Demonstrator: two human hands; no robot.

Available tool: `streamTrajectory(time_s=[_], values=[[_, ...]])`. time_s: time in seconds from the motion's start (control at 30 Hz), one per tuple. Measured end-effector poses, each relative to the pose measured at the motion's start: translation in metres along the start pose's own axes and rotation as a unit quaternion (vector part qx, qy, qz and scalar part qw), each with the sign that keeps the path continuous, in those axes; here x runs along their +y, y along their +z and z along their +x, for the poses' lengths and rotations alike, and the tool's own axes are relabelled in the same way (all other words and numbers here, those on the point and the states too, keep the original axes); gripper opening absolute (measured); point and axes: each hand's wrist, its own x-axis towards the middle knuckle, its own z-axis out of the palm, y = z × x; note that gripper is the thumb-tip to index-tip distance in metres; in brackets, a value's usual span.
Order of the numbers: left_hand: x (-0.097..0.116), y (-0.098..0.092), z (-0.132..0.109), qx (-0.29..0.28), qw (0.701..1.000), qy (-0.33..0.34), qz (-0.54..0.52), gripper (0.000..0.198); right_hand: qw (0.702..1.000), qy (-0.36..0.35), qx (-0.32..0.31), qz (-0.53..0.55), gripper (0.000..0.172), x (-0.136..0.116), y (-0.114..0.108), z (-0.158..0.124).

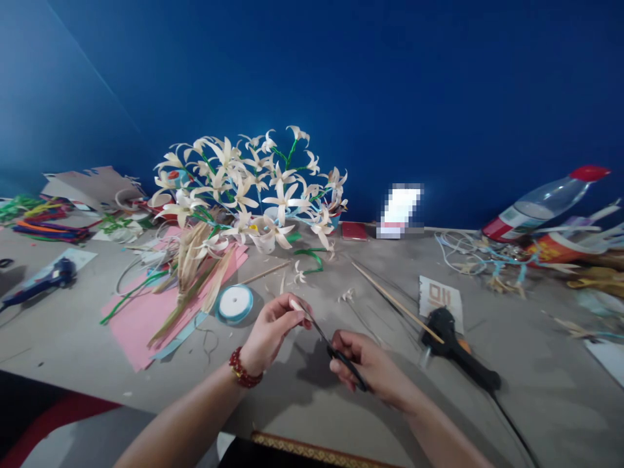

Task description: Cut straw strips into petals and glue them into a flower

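My left hand (273,325), with a red beaded bracelet at the wrist, pinches a small pale strip (296,305) between thumb and fingertips. Black-handled scissors (347,364) are held in my right hand (363,364), their blades pointing up and left to the strip at my left fingertips. Whether the blades are parted is too small to tell. Left of my left hand lies a blue ribbon spool (234,303) with a white centre. Beyond both hands, white flowers (283,198) on green stems stand in a white cup (263,240).
Pink paper (141,325) with dried husks (190,260) lies to the left. A black glue gun (453,351) and a wooden stick (390,296) are at the right. A red-capped bottle (541,208) leans at the far right. A blue glue gun (49,279) lies far left.
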Motion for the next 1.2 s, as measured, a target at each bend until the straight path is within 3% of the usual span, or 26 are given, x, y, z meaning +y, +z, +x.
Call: streamTrajectory(time_s=[0.23,0.43,0.53,0.7,0.83,1.07,1.2], values=[[0.000,-0.001,0.001,0.005,1.000,0.000,0.009,0.018,1.000,-0.009,0.001,-0.022,0.058,0.002,-0.001,0.002],[-0.001,0.003,-0.001,-0.066,0.991,-0.030,0.110,0.019,0.993,-0.065,0.095,0.019,0.052,-0.001,-0.003,0.004],[-0.004,0.007,-0.003,-0.102,0.972,-0.054,0.205,0.017,0.987,-0.097,0.123,0.033,0.047,-0.004,-0.001,0.003],[-0.009,0.014,-0.007,-0.108,0.916,-0.017,0.386,0.008,0.982,-0.103,0.150,0.044,0.045,-0.003,0.005,0.003],[-0.011,0.017,-0.008,-0.117,0.894,-0.006,0.432,0.006,0.980,-0.099,0.167,0.033,0.042,-0.001,0.007,0.005],[-0.011,0.015,-0.008,-0.110,0.945,-0.050,0.303,0.020,0.978,-0.101,0.167,0.069,0.047,-0.002,0.005,0.005],[-0.008,0.010,-0.006,-0.055,0.972,-0.030,0.228,0.025,0.984,-0.097,0.142,0.044,0.050,0.003,0.003,0.005]])
